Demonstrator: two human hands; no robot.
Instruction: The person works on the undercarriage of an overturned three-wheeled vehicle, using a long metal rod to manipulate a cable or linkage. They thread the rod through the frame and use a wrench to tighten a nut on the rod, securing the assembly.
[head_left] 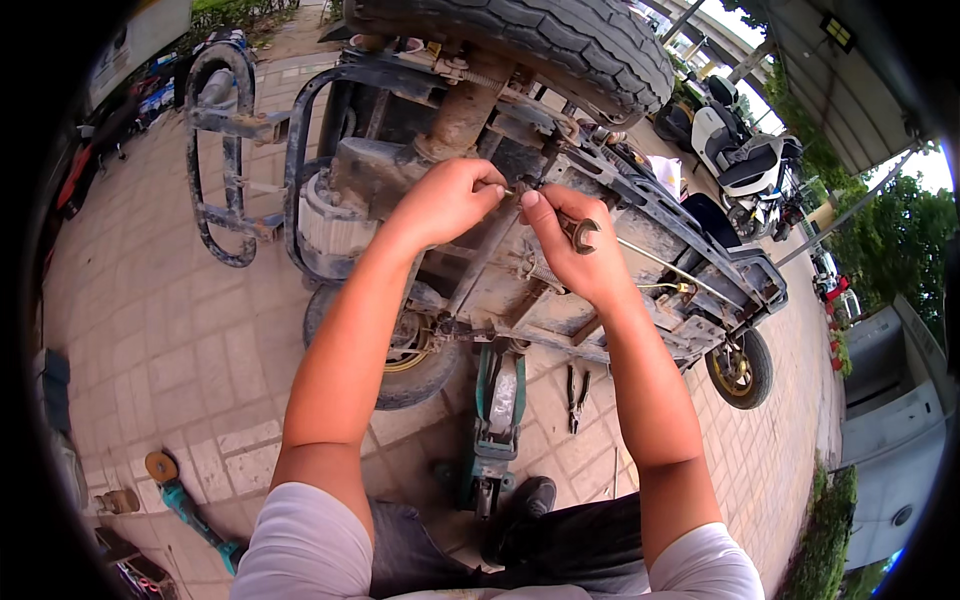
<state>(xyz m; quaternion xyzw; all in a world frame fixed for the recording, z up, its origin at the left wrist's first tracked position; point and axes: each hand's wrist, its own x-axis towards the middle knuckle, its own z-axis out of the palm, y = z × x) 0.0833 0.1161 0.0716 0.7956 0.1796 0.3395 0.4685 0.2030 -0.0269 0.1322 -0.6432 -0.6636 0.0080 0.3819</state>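
Note:
A muddy small vehicle (360,170) is tipped up on its side, its underside and axle facing me. My left hand (445,205) reaches to the middle of that underside, thumb and fingers pinched together at a small part I cannot make out. Beside it, almost touching, my right hand (590,255) is closed around a wrench (582,237). The wrench's open jaw sticks out past the back of the fingers; the rest of it is hidden in the hand. Both sets of fingertips meet near a rod (482,262) of the vehicle.
A green floor jack (497,400) stands under the frame, with pliers (576,398) on the paving to its right. An angle grinder (190,510) lies at the lower left. Above the hands is a large tyre (560,50). Parked scooters (740,155) stand at the far right.

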